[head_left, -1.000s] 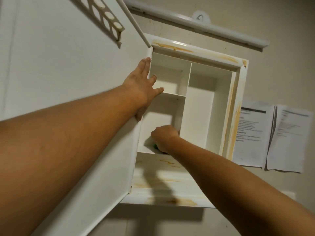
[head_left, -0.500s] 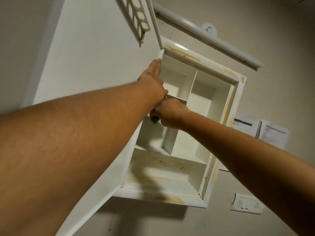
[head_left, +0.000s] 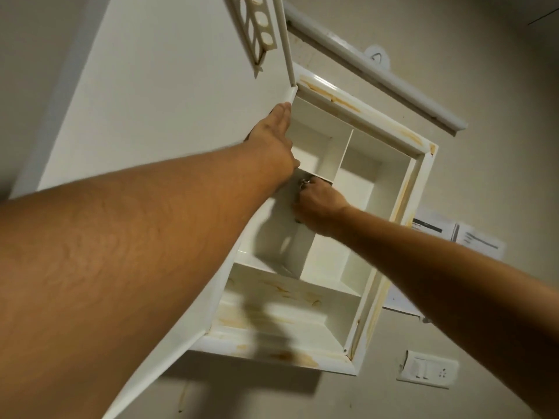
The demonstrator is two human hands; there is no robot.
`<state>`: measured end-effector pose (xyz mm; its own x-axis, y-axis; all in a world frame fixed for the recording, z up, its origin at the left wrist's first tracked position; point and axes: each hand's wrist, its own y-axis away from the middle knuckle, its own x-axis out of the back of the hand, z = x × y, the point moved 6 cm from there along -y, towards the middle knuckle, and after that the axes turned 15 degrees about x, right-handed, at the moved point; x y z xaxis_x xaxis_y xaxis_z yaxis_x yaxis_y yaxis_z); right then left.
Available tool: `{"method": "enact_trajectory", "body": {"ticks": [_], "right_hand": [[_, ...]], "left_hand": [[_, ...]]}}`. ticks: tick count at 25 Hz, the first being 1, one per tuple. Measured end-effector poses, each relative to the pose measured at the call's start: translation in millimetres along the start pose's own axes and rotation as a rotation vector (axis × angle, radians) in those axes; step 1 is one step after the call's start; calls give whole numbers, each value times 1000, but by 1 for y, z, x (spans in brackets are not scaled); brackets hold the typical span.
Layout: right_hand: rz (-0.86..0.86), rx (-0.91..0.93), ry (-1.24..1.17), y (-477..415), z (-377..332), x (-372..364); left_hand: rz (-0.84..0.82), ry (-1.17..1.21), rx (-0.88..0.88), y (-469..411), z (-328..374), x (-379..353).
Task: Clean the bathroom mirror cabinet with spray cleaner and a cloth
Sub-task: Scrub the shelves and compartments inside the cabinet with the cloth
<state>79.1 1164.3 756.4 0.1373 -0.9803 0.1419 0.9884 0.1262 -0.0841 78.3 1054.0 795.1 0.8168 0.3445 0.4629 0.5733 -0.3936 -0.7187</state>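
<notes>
Head view: the left hand lies flat against the open cabinet door, while the right hand, fisted below the cabinet's upper-left shelf, bunches a barely visible, likely soft cloth.

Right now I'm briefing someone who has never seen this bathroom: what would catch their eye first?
Two bare forearms reach up into an open white cabinet on the wall. The left hand steadies the swung-open door at its hinge edge, while the right hand presses something small and dark inside the left middle compartment. Orange-brown stains streak the bottom ledge and the frame.
</notes>
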Motion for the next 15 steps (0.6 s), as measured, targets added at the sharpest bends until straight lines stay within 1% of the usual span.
{"method": "enact_trajectory", "body": {"ticks": [1,2,4,5,6,7,8,10,11,12,13,14,15], "right_hand": [[-9,-32,-8,0,-12,1],[-65,-21,-57,3,-38,-2],[-115,144,-162,17,-92,6],[-146,216,-226,28,-101,8],[-143,282,-281,31,-95,7],[-130,297,-316,31,-76,7],[-114,236,-320,25,-49,5],[-49,58,-229,14,2,4],[-12,-23,-213,11,9,4],[-8,-67,-200,8,0,3],[-39,-74,-201,9,-16,2],[-57,-40,-219,12,-30,2],[-41,3,-247,16,-33,5]], "left_hand": [[23,9,-6,0,0,1],[41,20,-8,1,0,1],[37,17,7,2,-1,-1],[37,13,1,3,-2,0],[41,21,-9,3,-1,1],[45,33,-6,4,0,2],[46,35,7,3,-1,2],[43,27,14,0,0,0],[44,25,15,-2,1,0],[49,23,16,-3,3,-1],[60,26,19,-3,4,-1],[64,29,24,-3,4,-1],[55,28,27,-3,3,-3]]}}
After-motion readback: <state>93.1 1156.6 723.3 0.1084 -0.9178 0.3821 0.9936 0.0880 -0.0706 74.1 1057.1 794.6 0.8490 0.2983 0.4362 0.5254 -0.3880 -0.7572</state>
